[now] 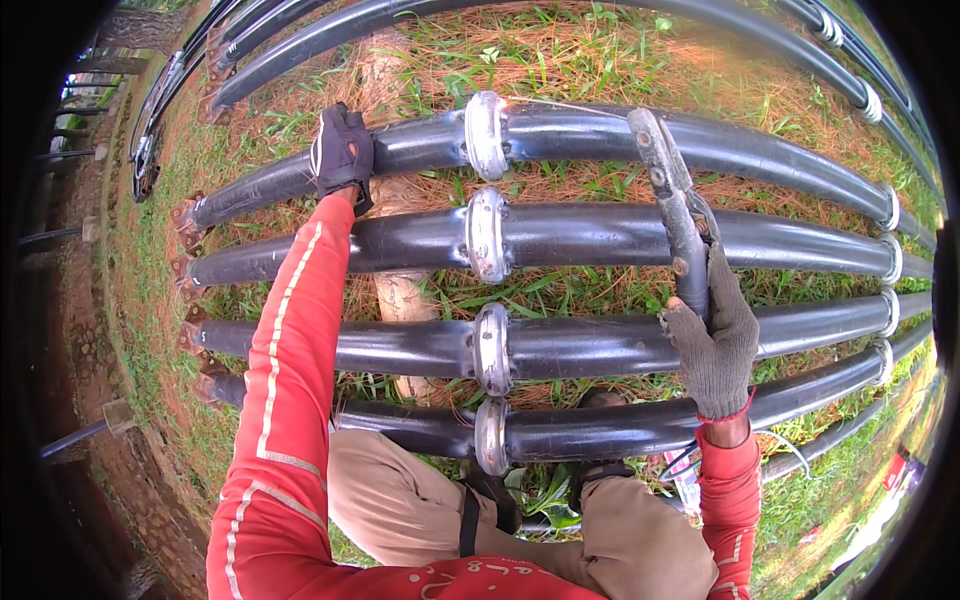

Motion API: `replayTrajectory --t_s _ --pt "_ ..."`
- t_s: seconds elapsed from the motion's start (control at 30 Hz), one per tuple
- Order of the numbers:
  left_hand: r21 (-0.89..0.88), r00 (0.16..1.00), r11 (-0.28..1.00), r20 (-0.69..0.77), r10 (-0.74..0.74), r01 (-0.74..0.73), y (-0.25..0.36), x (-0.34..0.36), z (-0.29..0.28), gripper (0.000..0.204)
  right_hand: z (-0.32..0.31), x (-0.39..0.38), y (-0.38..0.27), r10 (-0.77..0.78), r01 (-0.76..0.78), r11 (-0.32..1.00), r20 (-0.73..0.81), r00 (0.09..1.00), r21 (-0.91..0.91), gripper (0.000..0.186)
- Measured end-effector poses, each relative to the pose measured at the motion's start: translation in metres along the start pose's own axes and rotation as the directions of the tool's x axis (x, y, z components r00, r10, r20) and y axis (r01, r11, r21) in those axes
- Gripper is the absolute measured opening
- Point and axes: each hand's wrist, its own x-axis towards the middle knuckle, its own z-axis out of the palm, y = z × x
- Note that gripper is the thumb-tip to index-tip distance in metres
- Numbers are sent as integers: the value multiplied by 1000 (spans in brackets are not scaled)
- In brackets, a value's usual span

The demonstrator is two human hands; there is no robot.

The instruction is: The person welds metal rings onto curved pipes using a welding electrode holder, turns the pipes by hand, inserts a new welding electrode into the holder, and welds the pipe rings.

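Note:
Four black metal pipes lie side by side before me, each with a pale ring collar around its middle. My left hand [342,155], in a dark glove, is closed over the left part of the farthest pipe [420,146]. In its grey knit glove, my right hand [715,345] grips a worn dark welding electrode holder [672,205] that points away from me, across the pipes. From the holder's far end a thin welding rod [570,105] runs left, its tip at the upper edge of the farthest pipe's collar [487,135].
A wooden log [405,298] lies crosswise under the pipes, on grass and dry needles. More black pipes [330,40] lie beyond, with bundled cables [150,150] at the far left. Brown flanges [190,270] cap the left ends. My knees [400,490] are close to the nearest pipe.

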Motion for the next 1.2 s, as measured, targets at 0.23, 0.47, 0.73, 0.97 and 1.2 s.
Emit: replayTrajectory --t_s 0.23,0.47,0.73,0.97,1.2 --pt "-8 1000 1000 -18 9 -9 -9 4 4 40 2 1 2 -40 40 999 2 999 -6 71" --pt "18 999 1000 28 -18 18 1 2 -2 40 1 0 3 -35 35 999 -3 999 -7 72" --pt "-20 999 999 40 -35 36 4 0 -7 40 -1 -8 -9 11 -8 984 -13 1000 180 71" --pt "-95 997 993 34 -65 67 7 -2 -11 39 -21 -40 0 23 5 984 -153 988 178 66" --pt "-94 992 993 116 -54 65 8 4 -21 34 -46 -76 -15 51 -26 996 -279 959 90 60"
